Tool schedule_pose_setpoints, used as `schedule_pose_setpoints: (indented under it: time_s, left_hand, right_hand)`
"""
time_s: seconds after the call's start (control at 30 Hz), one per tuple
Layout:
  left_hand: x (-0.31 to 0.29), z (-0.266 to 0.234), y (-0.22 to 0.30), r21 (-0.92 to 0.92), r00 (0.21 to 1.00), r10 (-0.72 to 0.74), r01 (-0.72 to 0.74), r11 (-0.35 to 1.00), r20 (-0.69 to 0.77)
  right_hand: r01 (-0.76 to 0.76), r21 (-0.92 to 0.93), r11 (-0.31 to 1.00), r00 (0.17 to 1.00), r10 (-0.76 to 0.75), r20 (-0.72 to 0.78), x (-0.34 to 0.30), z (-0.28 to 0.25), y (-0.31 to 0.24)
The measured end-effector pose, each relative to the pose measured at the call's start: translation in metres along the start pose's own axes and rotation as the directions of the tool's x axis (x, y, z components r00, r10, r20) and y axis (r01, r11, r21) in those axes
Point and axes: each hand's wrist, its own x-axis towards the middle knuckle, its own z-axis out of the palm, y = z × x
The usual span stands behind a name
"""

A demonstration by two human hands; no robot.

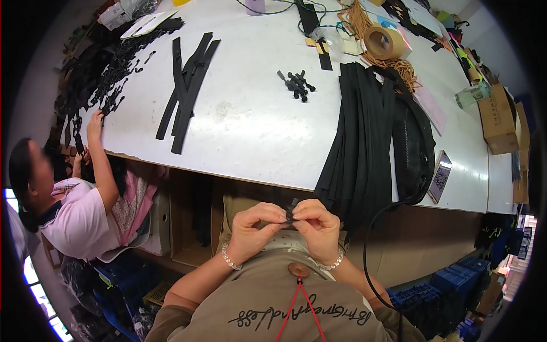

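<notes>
My left hand [254,231] and my right hand [320,229] meet just off the table's front edge, in front of my chest. Both pinch one small black piece [291,210] between thumbs and fingertips. A short flat end of it sticks up, while the fingers cover most of the rest. Beyond them on the white table [250,131] lies a small pile of black knobbed pieces [296,85]. Long black fabric straps [356,142] hang over the table's edge, close to my right hand.
At the left a co-worker [80,211] reaches toward a heap of black pieces [114,74]. Several black strips [188,91] lie crossed nearby. To the right are a black mesh item [413,142], a printed card [440,176], a tape roll [383,43] and a cardboard box [498,119]. A black cable [367,268] hangs beside my right arm.
</notes>
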Motion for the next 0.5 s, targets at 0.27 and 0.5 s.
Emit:
schedule_pose_setpoints:
  time_s: [0.27,0.5]
  left_hand:
    - [0.004,-0.002,-0.015,-0.024,0.955,-0.290,0.289,0.957,-0.055]
    - [0.022,0.000,-0.050,-0.227,0.773,-0.633,0.610,0.759,-0.040]
  right_hand:
    - [-0.345,0.148,0.927,0.932,0.357,-0.065,-0.001,-0.008,0.018]
    - [-0.562,0.578,0.592,0.663,0.740,-0.114,0.011,-0.013,0.039]
